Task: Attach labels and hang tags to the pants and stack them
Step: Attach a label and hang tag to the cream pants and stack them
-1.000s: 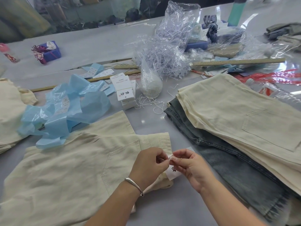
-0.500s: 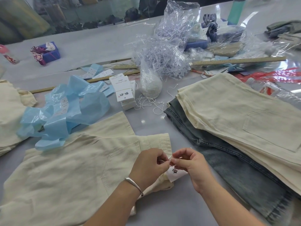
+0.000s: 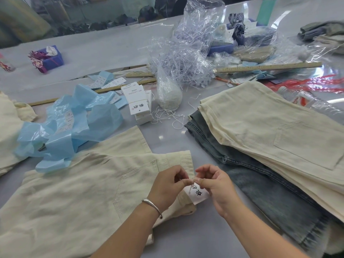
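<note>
Cream woven-cloth pants [image 3: 78,187]: matt, coarse. Faded blue denim pants [image 3: 260,185]: rough. White paper hang tag [image 3: 197,194]: smooth. Pale blue plastic film [image 3: 74,125]: glossy, crinkled. Grey tabletop [image 3: 167,135]: glossy.

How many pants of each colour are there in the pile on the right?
Cream pants: at least 1 on top; the layers under it can't be counted
Blue denim pants: 1 showing
Total: at least 2

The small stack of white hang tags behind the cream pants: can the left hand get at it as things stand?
Probably yes, but not at once. The left hand is pinching the tag string at the cream pants. Bare table lies before the white hang tag stack; crumpled blue plastic sits only beside it.
</note>
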The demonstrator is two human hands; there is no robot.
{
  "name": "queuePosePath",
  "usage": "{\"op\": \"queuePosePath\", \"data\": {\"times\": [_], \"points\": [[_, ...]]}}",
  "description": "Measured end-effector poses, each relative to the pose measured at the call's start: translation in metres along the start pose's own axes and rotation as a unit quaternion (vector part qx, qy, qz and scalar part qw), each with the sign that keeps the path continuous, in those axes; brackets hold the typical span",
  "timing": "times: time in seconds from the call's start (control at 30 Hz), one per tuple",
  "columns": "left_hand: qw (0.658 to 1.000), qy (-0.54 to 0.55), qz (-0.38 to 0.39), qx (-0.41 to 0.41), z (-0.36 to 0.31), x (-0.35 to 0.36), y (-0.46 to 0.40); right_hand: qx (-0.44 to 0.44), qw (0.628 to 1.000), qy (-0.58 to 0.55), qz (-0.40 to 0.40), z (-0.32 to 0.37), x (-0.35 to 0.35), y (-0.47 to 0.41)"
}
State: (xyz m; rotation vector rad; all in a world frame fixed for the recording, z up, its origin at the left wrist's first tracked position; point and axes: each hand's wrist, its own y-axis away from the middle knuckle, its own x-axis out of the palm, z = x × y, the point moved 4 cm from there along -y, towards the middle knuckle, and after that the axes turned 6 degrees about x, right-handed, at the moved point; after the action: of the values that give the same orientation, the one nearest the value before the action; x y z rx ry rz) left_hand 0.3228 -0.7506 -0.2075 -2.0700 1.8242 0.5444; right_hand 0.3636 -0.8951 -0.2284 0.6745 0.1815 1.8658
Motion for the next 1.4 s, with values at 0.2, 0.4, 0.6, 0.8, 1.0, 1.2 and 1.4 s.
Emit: {"op": "queuePosePath", "data": {"times": [0.2,0.4,0.6,0.8,1.0,1.2,1.4], "points": [[0.999,-0.046,0.014,0.014,0.010,0.006,0.003,-0.011,0.997,0.074,-0.033,-0.004,-0.004,0.006],[0.986,-0.154,0.063,0.025,0.016,-0.027,-0.001,-0.207,0.859,0.446,-0.139,0.022,0.036,0.004],[0.975,-0.160,-0.108,-0.110,0.089,-0.165,0.057,-0.264,0.731,0.627,0.051,-0.002,0.154,-0.031],[0.889,-0.247,-0.249,-0.293,0.175,-0.299,0.157,-0.167,0.593,0.775,0.144,-0.045,0.256,-0.097],[0.855,-0.183,-0.251,-0.416,0.226,-0.331,0.224,-0.080,0.550,0.826,0.091,-0.059,0.279,-0.142],[0.894,-0.185,-0.084,-0.399,0.229,-0.321,0.222,-0.100,0.572,0.809,0.088,-0.077,0.293,-0.138],[0.917,-0.135,0.066,-0.369,0.201,-0.305,0.205,-0.153,0.452,0.879,0.013,-0.099,0.289,-0.100]]}}
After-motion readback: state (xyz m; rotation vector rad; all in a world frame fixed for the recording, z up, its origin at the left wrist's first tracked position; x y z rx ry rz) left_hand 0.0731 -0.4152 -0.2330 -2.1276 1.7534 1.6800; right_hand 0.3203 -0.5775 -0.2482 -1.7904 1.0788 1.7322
